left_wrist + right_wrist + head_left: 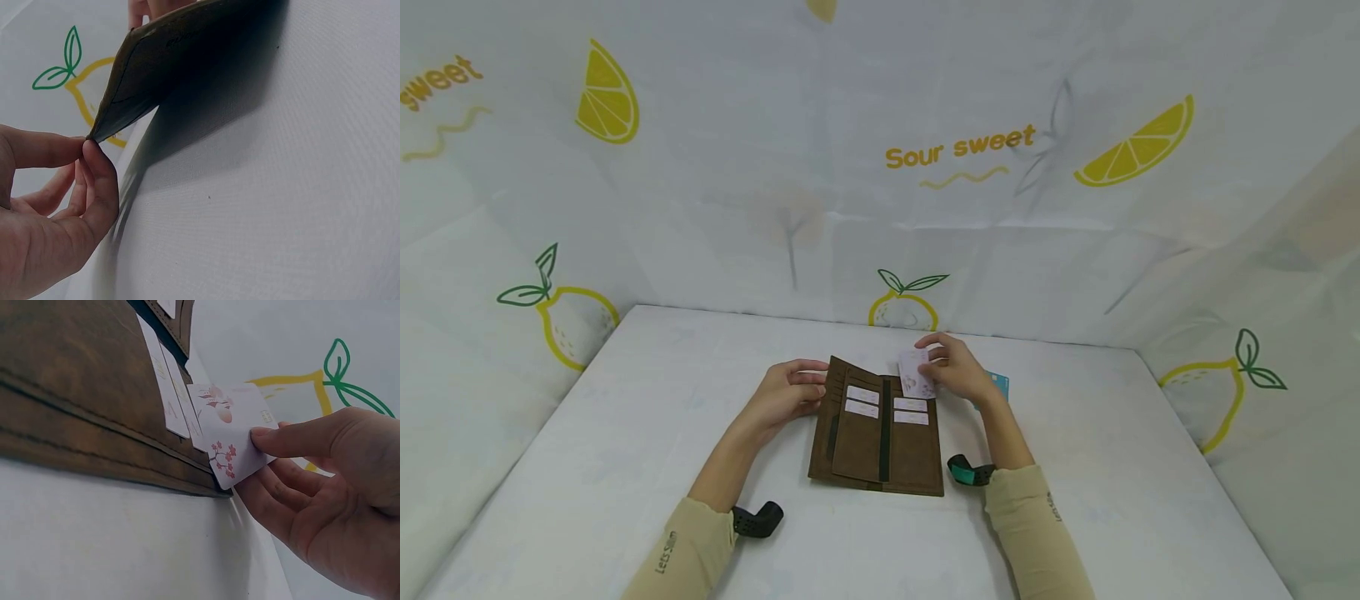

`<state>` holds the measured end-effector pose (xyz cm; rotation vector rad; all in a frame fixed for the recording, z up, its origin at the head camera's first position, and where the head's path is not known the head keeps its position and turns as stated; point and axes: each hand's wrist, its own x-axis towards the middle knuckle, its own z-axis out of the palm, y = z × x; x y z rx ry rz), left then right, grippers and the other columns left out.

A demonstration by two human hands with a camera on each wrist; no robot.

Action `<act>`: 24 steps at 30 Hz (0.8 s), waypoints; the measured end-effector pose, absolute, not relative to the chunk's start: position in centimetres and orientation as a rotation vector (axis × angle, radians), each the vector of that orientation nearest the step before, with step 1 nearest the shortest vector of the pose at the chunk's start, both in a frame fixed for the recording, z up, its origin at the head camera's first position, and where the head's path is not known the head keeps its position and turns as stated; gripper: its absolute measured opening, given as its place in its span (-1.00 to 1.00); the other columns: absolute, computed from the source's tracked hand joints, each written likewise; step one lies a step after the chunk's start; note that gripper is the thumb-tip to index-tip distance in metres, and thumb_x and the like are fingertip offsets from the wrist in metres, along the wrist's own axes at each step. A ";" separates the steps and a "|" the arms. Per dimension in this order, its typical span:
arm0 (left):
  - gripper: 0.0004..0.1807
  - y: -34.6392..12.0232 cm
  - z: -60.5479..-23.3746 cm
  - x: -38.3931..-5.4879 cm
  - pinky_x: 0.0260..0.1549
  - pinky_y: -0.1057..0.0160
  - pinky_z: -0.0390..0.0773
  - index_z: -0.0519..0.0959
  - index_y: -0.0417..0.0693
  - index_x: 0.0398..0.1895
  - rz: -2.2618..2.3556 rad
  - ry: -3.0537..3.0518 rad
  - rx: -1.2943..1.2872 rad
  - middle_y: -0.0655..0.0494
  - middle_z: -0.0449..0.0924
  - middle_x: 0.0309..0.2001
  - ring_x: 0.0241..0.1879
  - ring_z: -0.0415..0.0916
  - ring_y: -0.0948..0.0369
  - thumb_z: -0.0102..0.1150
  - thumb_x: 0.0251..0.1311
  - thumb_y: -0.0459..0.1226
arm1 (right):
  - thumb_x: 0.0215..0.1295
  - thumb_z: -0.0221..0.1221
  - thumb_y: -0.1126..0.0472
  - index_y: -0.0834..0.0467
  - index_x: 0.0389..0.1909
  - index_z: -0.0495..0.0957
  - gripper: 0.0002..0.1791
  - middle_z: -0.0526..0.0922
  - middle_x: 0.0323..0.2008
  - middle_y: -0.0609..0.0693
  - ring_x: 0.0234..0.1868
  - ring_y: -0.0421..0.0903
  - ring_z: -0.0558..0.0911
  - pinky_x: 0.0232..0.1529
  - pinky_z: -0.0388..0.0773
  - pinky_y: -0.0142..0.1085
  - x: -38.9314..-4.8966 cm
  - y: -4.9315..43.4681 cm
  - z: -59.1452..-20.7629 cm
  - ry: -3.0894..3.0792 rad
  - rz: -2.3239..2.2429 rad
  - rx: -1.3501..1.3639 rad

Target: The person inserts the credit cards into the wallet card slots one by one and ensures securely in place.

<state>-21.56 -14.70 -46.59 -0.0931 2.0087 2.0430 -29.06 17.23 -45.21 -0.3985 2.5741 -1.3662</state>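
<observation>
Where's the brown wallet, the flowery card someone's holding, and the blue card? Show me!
Brown wallet (859, 446): head view, bare inside panel.
Flowery card (230, 433): right wrist view, middle of its printed side.
Blue card (1001, 385): head view, the part that isn't hidden.

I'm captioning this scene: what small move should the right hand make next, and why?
Probably slide the floral chip card into the brown wallet: the right hand pinches it at the right panel, where two cards sit tucked, and the left hand grips the wallet's edge.
</observation>
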 end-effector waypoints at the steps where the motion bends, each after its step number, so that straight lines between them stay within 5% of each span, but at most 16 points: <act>1: -0.49 -14.7 -46.6 -21.6 -0.15 0.37 0.71 0.50 -0.28 0.42 2.042 2.008 -0.089 0.04 0.65 0.00 -0.19 0.61 0.30 0.17 0.42 -0.51 | 0.51 0.24 0.39 0.28 0.33 0.51 -0.58 0.68 0.06 0.31 -0.07 -0.02 0.69 -0.10 0.62 -0.33 -29.1 17.1 -45.3 2.569 -1.373 -0.396; 12: -0.49 -14.6 -46.5 -21.5 -0.17 0.37 0.71 0.50 -0.29 0.43 2.046 2.005 -0.091 0.03 0.65 0.00 -0.20 0.61 0.31 0.18 0.42 -0.51 | 0.54 0.25 0.30 0.27 0.36 0.50 -0.56 0.70 0.09 0.32 -0.09 -0.03 0.67 -0.06 0.60 -0.31 -28.9 16.3 -45.6 2.570 -1.342 -0.316; 24: -0.49 -14.5 -46.5 -21.5 -0.16 0.36 0.71 0.52 -0.27 0.41 2.045 2.010 -0.111 0.00 0.65 0.03 -0.21 0.61 0.29 0.19 0.40 -0.52 | 0.48 0.31 0.31 0.36 0.27 0.52 -0.57 0.72 -0.12 0.23 -0.25 -0.11 0.64 -0.15 0.55 -0.32 -29.2 16.9 -45.5 2.605 -1.236 -0.376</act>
